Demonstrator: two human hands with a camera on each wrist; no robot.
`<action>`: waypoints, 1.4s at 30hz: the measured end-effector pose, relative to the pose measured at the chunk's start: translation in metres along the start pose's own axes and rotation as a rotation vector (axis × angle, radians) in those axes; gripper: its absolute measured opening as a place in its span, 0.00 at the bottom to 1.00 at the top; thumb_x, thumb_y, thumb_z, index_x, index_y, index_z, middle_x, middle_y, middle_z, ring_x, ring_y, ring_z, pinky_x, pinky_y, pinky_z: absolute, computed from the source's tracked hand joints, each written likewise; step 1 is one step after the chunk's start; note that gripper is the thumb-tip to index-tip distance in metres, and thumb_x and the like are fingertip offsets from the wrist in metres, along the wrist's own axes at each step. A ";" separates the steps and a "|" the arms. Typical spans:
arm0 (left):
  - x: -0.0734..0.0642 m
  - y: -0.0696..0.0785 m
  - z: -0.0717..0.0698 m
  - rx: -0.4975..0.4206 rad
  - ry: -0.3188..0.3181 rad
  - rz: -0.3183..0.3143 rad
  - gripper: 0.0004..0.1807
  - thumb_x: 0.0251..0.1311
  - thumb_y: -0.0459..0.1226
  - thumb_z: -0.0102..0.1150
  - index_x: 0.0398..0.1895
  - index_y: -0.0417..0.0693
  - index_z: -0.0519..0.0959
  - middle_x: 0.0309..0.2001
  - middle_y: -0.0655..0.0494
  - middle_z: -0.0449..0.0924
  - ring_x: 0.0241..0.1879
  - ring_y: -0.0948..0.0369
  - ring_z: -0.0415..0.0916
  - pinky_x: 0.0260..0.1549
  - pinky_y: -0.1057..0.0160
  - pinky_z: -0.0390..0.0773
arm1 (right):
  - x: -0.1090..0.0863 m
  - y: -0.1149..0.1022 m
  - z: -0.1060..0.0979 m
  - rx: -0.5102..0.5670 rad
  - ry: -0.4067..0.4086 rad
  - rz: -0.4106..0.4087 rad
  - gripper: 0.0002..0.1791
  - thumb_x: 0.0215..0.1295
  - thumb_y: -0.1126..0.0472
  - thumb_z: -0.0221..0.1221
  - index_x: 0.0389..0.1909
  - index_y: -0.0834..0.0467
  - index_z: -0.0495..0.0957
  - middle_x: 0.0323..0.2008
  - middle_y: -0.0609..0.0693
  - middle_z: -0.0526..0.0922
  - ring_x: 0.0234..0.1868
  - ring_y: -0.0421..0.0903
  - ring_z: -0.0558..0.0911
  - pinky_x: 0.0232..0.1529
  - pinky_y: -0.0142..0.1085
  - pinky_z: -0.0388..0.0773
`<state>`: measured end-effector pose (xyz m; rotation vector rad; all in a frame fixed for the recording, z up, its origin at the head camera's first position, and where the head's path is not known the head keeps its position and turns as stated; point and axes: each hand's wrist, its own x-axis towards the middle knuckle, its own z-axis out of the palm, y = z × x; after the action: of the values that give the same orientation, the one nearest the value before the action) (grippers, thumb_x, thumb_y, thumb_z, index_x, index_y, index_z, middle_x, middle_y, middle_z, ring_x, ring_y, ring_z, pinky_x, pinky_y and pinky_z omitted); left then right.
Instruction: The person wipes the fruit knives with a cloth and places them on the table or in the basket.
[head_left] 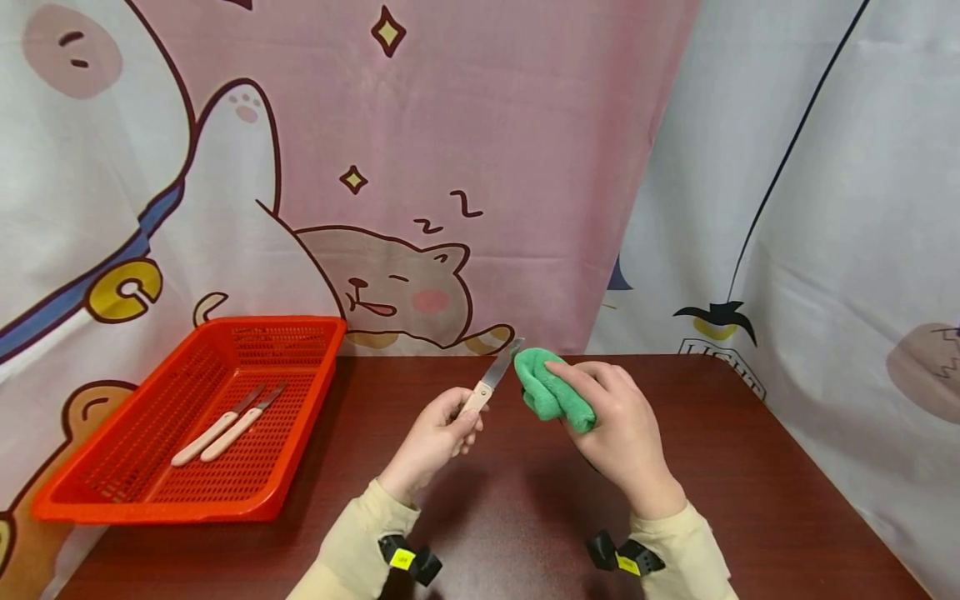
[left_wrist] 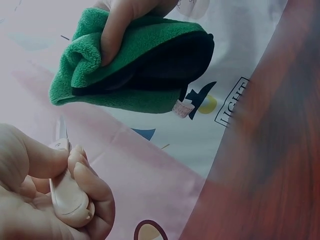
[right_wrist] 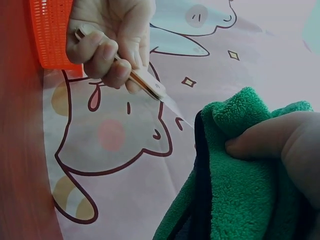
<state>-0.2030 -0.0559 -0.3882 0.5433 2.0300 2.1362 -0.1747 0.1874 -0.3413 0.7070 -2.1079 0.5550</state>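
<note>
My left hand (head_left: 442,429) grips a small knife (head_left: 480,397) by its cream handle, the blade slanting up and to the right. In the left wrist view the handle (left_wrist: 69,197) lies between thumb and curled fingers. A folded green cloth (head_left: 551,387) with a dark edge is pinched in my right hand (head_left: 618,425), just right of the blade. In the right wrist view the thumb presses on the fluffy cloth (right_wrist: 240,165), and the knife's tip reaches close to its dark edge. Whether blade and cloth touch, I cannot tell.
An orange-red plastic basket (head_left: 273,492) stands on the left of the dark brown table (head_left: 510,533). Inside it lie two knives (head_left: 232,425) with cream handles, side by side. A printed cloth backdrop (head_left: 525,167) hangs behind the table's far edge.
</note>
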 end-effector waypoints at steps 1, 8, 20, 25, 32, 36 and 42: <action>0.000 0.000 0.000 -0.002 -0.003 -0.001 0.09 0.71 0.26 0.48 0.50 0.26 0.72 0.30 0.48 0.72 0.25 0.61 0.66 0.23 0.69 0.69 | 0.000 -0.001 0.001 0.002 -0.003 -0.007 0.39 0.38 0.76 0.71 0.57 0.50 0.81 0.44 0.51 0.81 0.45 0.52 0.78 0.41 0.47 0.76; 0.001 -0.002 0.002 -0.006 -0.030 -0.002 0.09 0.72 0.27 0.47 0.49 0.29 0.72 0.30 0.50 0.72 0.25 0.62 0.67 0.23 0.69 0.68 | 0.000 -0.010 0.009 0.027 -0.037 -0.056 0.41 0.36 0.78 0.68 0.57 0.49 0.81 0.43 0.51 0.80 0.44 0.52 0.78 0.40 0.46 0.77; -0.002 -0.004 0.011 0.009 -0.042 0.015 0.08 0.74 0.33 0.48 0.39 0.34 0.71 0.29 0.51 0.72 0.23 0.60 0.65 0.22 0.68 0.68 | -0.004 -0.020 0.021 0.071 -0.107 -0.096 0.38 0.42 0.74 0.68 0.58 0.47 0.80 0.42 0.50 0.80 0.43 0.50 0.78 0.41 0.45 0.77; -0.003 -0.004 0.012 0.031 -0.050 0.022 0.08 0.73 0.32 0.48 0.39 0.33 0.70 0.28 0.53 0.72 0.24 0.60 0.66 0.23 0.67 0.69 | -0.004 -0.019 0.022 0.057 -0.090 -0.112 0.38 0.41 0.74 0.67 0.58 0.48 0.81 0.42 0.50 0.80 0.42 0.49 0.78 0.39 0.44 0.77; -0.004 -0.003 0.013 0.036 -0.050 0.021 0.06 0.73 0.32 0.49 0.41 0.35 0.72 0.31 0.41 0.72 0.24 0.60 0.66 0.23 0.66 0.69 | -0.003 -0.017 0.020 0.056 -0.097 -0.093 0.37 0.40 0.74 0.68 0.57 0.48 0.81 0.42 0.49 0.81 0.42 0.48 0.78 0.39 0.43 0.77; -0.004 -0.003 0.014 0.026 -0.052 0.014 0.06 0.73 0.31 0.49 0.40 0.35 0.72 0.30 0.42 0.72 0.24 0.60 0.67 0.23 0.67 0.69 | -0.003 -0.016 0.019 0.048 -0.109 -0.069 0.38 0.40 0.74 0.69 0.57 0.47 0.81 0.42 0.49 0.81 0.42 0.48 0.78 0.39 0.43 0.77; -0.004 -0.003 0.014 0.015 -0.052 0.009 0.05 0.72 0.29 0.49 0.42 0.33 0.72 0.28 0.51 0.72 0.24 0.60 0.67 0.23 0.68 0.68 | -0.003 -0.014 0.018 0.035 -0.108 -0.050 0.38 0.38 0.75 0.69 0.56 0.48 0.81 0.41 0.49 0.80 0.42 0.49 0.78 0.38 0.43 0.77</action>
<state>-0.1945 -0.0438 -0.3920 0.6053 2.0209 2.0910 -0.1748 0.1671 -0.3521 0.8238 -2.1782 0.5380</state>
